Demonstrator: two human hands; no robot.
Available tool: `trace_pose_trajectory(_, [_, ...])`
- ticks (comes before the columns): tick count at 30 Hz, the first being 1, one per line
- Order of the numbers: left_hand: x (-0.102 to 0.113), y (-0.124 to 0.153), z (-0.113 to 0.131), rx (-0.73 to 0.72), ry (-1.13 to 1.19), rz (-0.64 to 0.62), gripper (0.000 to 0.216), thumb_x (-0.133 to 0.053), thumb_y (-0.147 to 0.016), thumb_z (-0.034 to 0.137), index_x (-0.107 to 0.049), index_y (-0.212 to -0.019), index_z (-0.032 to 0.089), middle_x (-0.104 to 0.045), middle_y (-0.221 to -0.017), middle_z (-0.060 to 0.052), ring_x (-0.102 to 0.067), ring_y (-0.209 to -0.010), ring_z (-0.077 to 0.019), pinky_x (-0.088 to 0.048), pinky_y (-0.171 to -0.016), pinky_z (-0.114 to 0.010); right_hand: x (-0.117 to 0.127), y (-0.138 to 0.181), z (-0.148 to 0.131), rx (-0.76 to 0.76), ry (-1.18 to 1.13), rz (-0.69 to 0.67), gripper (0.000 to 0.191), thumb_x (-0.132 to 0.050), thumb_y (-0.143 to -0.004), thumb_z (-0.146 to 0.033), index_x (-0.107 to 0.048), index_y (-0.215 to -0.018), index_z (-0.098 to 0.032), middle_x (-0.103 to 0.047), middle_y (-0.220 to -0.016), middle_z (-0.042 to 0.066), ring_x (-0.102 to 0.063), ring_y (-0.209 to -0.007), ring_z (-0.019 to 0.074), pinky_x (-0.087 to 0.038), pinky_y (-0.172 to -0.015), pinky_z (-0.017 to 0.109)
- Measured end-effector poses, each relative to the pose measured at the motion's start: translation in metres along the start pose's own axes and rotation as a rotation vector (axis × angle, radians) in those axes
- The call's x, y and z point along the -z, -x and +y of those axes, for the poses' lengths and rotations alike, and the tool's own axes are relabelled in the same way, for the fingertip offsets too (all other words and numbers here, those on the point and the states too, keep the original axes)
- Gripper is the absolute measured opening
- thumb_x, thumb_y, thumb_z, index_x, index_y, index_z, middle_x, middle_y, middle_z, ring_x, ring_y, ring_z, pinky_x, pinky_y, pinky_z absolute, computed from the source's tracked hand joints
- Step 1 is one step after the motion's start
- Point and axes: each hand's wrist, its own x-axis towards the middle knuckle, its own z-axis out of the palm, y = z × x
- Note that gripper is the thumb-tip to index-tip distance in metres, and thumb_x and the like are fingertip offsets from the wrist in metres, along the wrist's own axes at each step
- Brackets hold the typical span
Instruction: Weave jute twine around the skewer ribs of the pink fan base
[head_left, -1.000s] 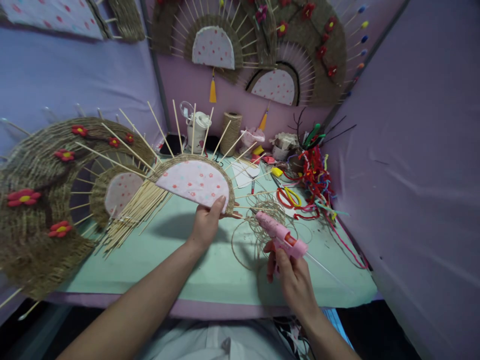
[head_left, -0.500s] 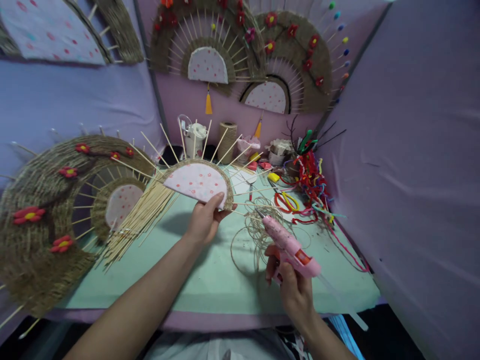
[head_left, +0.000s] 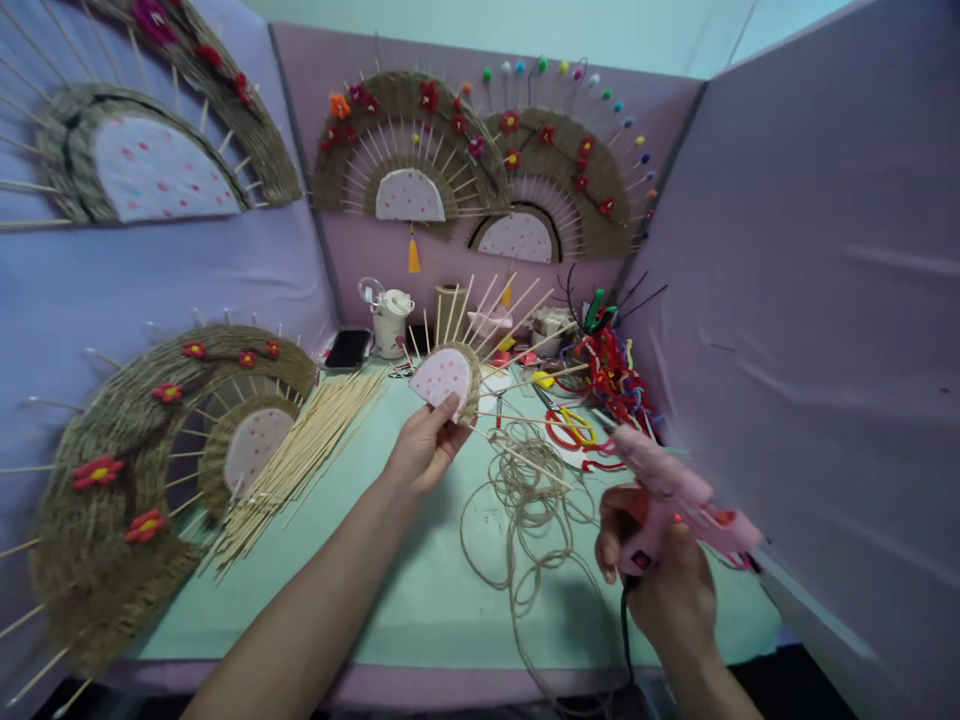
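Note:
My left hand (head_left: 429, 440) grips the lower right end of a half-round fan piece (head_left: 441, 382), thumb on its white, pink-spotted face. Twine edges its curve, and thin wooden sticks (head_left: 517, 340) spread outward from it. On the right, my right hand (head_left: 660, 560) is wrapped around the handle of a pink glue gun (head_left: 664, 480), its nozzle toward the upper left and away from the fan piece. A small red light shows on the gun, and a dark cord hangs below. Loose twine (head_left: 525, 465) lies in a tangle between the hands.
A bundle of thin sticks (head_left: 315, 440) lies left on the green table, beside a finished twine fan (head_left: 75, 520) with red flowers. Red and yellow scissors (head_left: 574, 428) lie right of centre. Behind are a phone (head_left: 349, 348), a white pot (head_left: 391, 325) and coloured pipe cleaners (head_left: 611, 370).
The glue gun has moved right, away from the fan piece. My left hand has turned the piece and shifted it slightly. The head view has tilted up.

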Motion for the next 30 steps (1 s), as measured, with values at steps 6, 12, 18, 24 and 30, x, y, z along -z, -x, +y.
trace_pose_trajectory(6, [0.003, -0.002, -0.004, 0.061, 0.071, 0.097, 0.006, -0.055, -0.085, 0.005, -0.062, -0.085, 0.006, -0.069, -0.074, -0.008, -0.065, -0.06, -0.0101, -0.06, -0.063, -0.02, -0.01, 0.0, 0.024, -0.157, -0.105, -0.128, 0.047, -0.046, -0.085, -0.062, -0.06, -0.09, -0.017, -0.058, -0.06, 0.0, -0.045, -0.04, 0.0086, -0.037, -0.036, 0.021])
trace_pose_trajectory(12, [-0.002, 0.002, -0.003, 0.16, 0.22, 0.133, 0.016, -0.05, -0.089, 0.007, -0.059, -0.102, 0.005, -0.067, -0.075, -0.008, -0.066, -0.062, -0.012, -0.058, -0.054, -0.018, -0.037, -0.002, 0.029, -0.134, -0.139, -0.185, 0.048, -0.043, -0.087, -0.062, -0.06, -0.093, -0.017, -0.057, -0.058, -0.001, -0.044, -0.04, 0.0082, -0.035, -0.036, 0.02])
trace_pose_trajectory(18, [-0.004, 0.014, 0.006, 0.287, 0.4, 0.051, 0.036, -0.039, -0.096, 0.02, -0.048, -0.127, 0.003, -0.065, -0.075, -0.009, -0.067, -0.062, -0.0116, -0.056, -0.053, -0.013, -0.067, -0.002, 0.033, -0.042, -0.101, -0.301, 0.048, -0.039, -0.089, -0.06, -0.059, -0.094, -0.017, -0.054, -0.052, -0.002, -0.045, -0.04, 0.0089, -0.034, -0.038, 0.02])
trace_pose_trajectory(24, [0.023, 0.017, 0.007, 0.364, 0.587, -0.128, 0.046, -0.038, -0.097, 0.026, -0.037, -0.141, 0.013, -0.065, -0.079, -0.005, -0.067, -0.065, -0.0065, -0.054, -0.059, -0.008, -0.085, 0.01, 0.038, -0.056, -0.104, -0.435, 0.049, -0.037, -0.09, -0.061, -0.058, -0.092, -0.016, -0.054, -0.051, -0.002, -0.045, -0.041, 0.0091, -0.032, -0.041, 0.021])
trace_pose_trajectory(30, [0.035, 0.02, -0.003, 0.179, 0.468, -0.125, 0.052, -0.042, -0.092, 0.008, -0.038, -0.141, 0.027, -0.066, -0.091, -0.004, -0.064, -0.065, -0.0049, -0.05, -0.056, -0.007, -0.092, 0.019, 0.043, -0.09, -0.073, -0.498, 0.047, -0.039, -0.09, -0.058, -0.058, -0.092, -0.015, -0.053, -0.05, -0.002, -0.045, -0.042, 0.0096, -0.033, -0.041, 0.021])
